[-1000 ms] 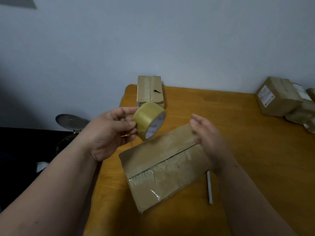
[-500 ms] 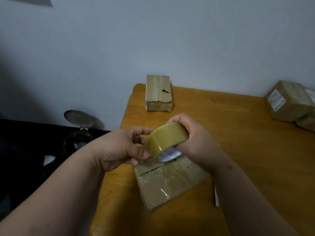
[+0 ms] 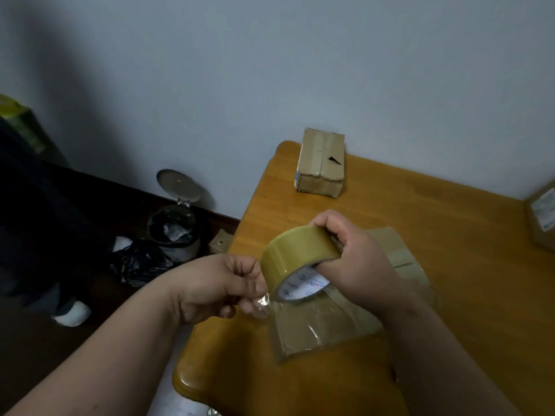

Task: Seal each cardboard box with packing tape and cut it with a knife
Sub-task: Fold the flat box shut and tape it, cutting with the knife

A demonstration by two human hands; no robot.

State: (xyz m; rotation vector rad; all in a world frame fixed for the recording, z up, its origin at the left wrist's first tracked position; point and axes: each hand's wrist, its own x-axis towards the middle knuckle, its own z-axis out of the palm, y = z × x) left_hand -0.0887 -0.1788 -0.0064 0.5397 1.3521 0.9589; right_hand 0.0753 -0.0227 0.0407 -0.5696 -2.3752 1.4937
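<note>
Tape roll [image 3: 295,255], a wide ring of glossy yellowish-brown packing tape on a white printed core, is held just above the flat cardboard box [image 3: 336,319] near the counter's left edge. The right hand [image 3: 357,259] grips it with fingers [image 3: 322,220] curled over the top of the ring and the thumb tucked inside the core. The left hand [image 3: 216,286] sits just beside the roll's lower left rim, its fingers bent close together and pinching the clear, shiny free end of the tape [image 3: 262,301] between thumb and fingertips.

The box under the hands is brown and flat, with creased transparent tape already across its near part, catching the light in wrinkles. It lies at an angle on the smooth orange-brown wooden counter [image 3: 450,265], whose corners are rounded. A smaller, blockier taped box [image 3: 319,165] stands at the far left corner, against the pale wall. Part of another labelled box [image 3: 543,217] shows at the right edge.

Half a second ago the left hand only held the roll's side; now a short stretch of tape has been peeled loose, and the roll sits tilted a little higher.

On the dark floor left of the counter stands a small pedal bin [image 3: 175,226] with its round lid up, a black bag [image 3: 141,265] beside it.
</note>
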